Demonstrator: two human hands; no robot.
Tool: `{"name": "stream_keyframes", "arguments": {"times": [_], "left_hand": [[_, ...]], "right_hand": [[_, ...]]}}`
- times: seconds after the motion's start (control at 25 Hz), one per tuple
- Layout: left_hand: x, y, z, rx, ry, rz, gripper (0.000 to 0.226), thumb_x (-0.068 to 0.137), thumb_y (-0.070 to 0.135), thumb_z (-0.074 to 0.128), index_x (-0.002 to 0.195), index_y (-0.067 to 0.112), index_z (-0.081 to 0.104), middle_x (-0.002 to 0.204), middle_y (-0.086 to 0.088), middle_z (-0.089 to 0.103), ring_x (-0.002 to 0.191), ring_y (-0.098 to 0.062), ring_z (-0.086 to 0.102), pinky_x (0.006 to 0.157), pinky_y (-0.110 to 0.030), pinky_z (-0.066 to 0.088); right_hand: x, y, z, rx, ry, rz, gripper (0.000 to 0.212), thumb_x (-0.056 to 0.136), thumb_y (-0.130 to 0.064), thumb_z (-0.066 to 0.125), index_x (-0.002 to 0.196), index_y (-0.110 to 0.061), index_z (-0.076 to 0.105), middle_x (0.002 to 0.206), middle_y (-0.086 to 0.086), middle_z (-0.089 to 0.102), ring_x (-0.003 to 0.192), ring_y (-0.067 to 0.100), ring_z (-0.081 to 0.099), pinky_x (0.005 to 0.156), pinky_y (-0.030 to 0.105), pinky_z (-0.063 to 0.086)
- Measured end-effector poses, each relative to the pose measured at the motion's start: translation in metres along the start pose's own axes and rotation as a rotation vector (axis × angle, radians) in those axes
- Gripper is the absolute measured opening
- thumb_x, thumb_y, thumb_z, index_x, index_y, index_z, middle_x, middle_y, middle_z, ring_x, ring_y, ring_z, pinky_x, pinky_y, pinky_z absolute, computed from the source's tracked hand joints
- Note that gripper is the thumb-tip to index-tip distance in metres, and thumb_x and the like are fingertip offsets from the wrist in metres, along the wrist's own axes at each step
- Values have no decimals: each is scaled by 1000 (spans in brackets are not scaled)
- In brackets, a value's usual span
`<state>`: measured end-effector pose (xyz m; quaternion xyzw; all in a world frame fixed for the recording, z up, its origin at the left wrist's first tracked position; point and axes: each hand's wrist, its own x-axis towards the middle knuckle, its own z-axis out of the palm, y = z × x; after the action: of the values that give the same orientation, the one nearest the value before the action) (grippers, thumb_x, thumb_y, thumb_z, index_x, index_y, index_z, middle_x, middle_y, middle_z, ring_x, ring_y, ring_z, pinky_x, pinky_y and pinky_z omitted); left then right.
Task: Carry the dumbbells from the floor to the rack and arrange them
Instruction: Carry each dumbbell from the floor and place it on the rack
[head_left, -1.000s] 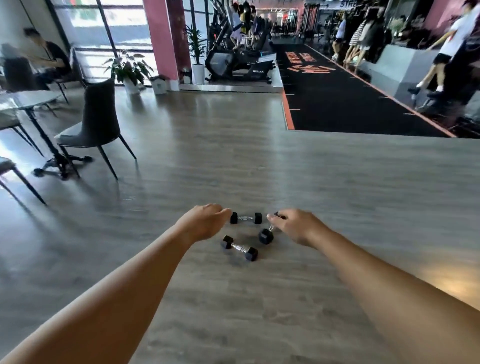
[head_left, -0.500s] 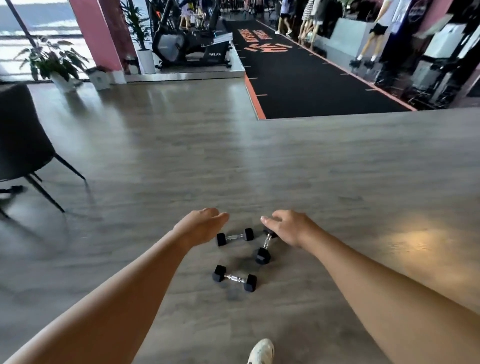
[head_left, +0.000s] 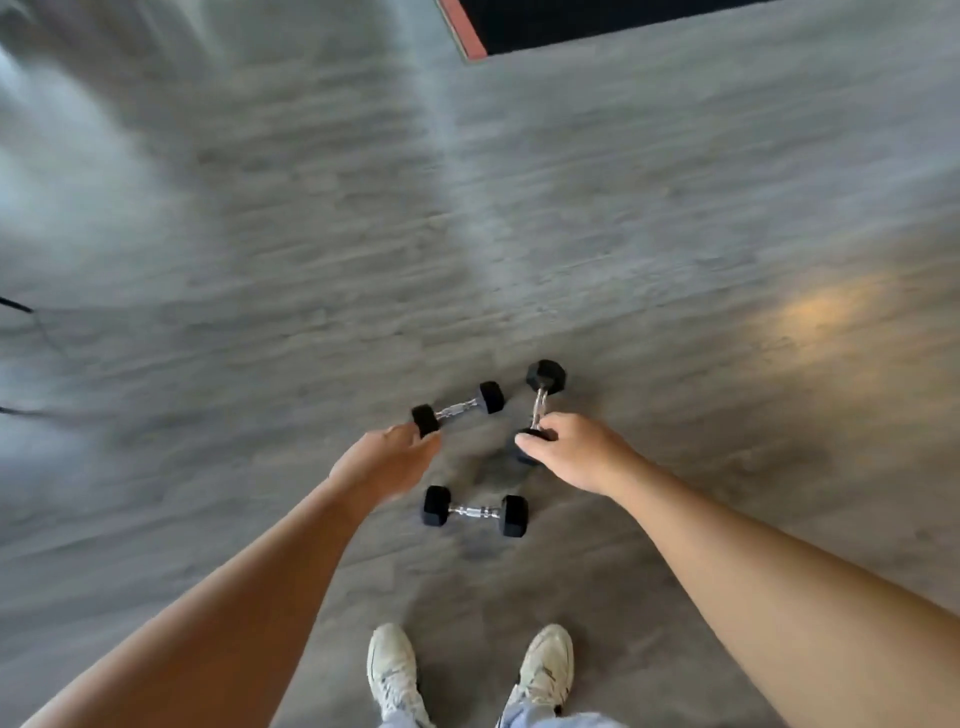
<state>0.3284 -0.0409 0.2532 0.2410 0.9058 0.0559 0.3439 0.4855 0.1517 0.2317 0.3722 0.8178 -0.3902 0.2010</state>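
- You are looking almost straight down at a grey wood-grain floor; much of the upper and left part of the frame is smeared by motion blur.
- Three small black hex dumbbells with chrome handles lie on the floor, clustered just below the centre of the frame.
- The far-left dumbbell lies on a slant, its lower-left head right at your left fingertips.
- The right-hand dumbbell points away from you, nearly end-on; its far head sits at the top of the cluster, and its near head is under your right hand.
- The nearest dumbbell lies crosswise at the bottom of the cluster, touched by neither hand.
- Your left hand is loosely curled with the fingers part open, at the head of the far-left dumbbell; whether it is actually touching cannot be told.
- Your right hand has its fingers and thumb closing around the near end of the right-hand dumbbell; a firm grasp cannot be confirmed.
- Both bare forearms reach in from the lower corners of the frame.
- Your two pale sneakers stand at the bottom centre of the frame.
- A black mat with a red edge shows along the top edge, right of centre.
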Motion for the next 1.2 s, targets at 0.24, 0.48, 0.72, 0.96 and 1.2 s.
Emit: {"name": "stream_keyframes", "arguments": {"times": [0.24, 0.48, 0.72, 0.96, 1.2], "left_hand": [[172, -65, 136, 2, -129, 9, 47, 106, 49, 36, 122, 12, 60, 116, -12, 66, 111, -36, 63, 86, -39, 47], [314, -152, 290, 9, -211, 9, 51, 97, 52, 30, 118, 17, 60, 116, -13, 65, 104, -36, 61, 89, -44, 51], [363, -183, 374, -271, -146, -135, 36, 94, 44, 62, 122, 22, 60, 110, -8, 67, 93, -27, 59, 80, -37, 53], [369, -184, 389, -308, -84, -164, 40, 83, 38, 78, 117, 22, 63, 97, -4, 62, 90, -26, 64, 73, -40, 61], [367, -182, 389, -314, -34, -154, 29, 81, 31, 76, 107, 21, 66, 91, -4, 64, 89, -30, 66, 76, -46, 64]], "right_hand": [[156, 71, 135, 43, -33, 139, 79, 89, -66, 57, 153, -22, 48, 153, 5, 52, 138, 30, 50, 107, 38, 44], [295, 151, 285, 31, -98, 214, 74, 90, -65, 61, 153, -28, 49, 156, 2, 50, 140, 27, 50, 109, 36, 42], [345, 207, 365, -16, -9, 207, 77, 83, -63, 70, 149, -26, 54, 150, 7, 53, 138, 26, 49, 108, 32, 40], [356, 228, 384, 88, 126, 248, 64, 69, -70, 77, 112, -24, 72, 114, 6, 70, 110, 27, 64, 77, 32, 46], [356, 226, 382, 115, 183, 256, 61, 74, -65, 77, 114, -20, 73, 113, 6, 70, 104, 26, 65, 74, 30, 45]]}}
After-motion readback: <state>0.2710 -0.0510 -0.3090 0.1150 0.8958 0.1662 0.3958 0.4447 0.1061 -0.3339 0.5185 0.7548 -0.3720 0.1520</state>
